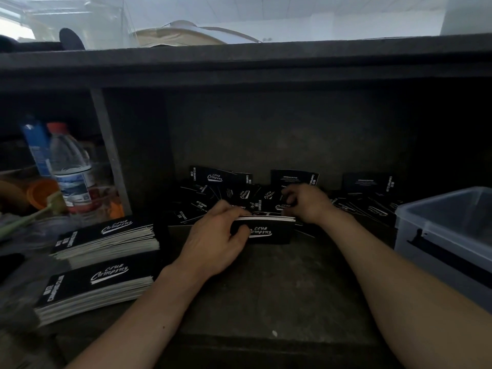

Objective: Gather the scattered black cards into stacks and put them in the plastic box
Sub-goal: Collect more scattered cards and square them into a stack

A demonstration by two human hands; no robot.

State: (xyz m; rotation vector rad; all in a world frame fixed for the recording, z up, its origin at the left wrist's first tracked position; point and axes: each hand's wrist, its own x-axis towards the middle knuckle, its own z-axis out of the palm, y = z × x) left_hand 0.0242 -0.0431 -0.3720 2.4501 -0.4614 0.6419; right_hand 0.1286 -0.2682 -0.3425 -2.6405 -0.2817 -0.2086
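Observation:
Several loose black cards (pixel 229 194) with white "Club Camping" print lie scattered at the back of a dark shelf. My left hand (pixel 213 235) grips the left end of a small stack of cards (pixel 269 231), thumb on its front face. My right hand (pixel 306 202) reaches into the scattered pile just behind that stack, fingers curled on a card there. Two thick finished stacks sit to the left: one (pixel 111 239) farther back and one (pixel 98 284) nearer me. The translucent plastic box (pixel 436 227) stands at the right, with no lid on it.
A water bottle (pixel 70 166) with a red cap, a blue carton (pixel 36 147) and an orange cup (pixel 40 193) fill the left compartment behind a grey divider (pixel 110 153). A dark shelf top (pixel 239 65) hangs overhead. Bare shelf floor (pixel 266 288) lies between my forearms.

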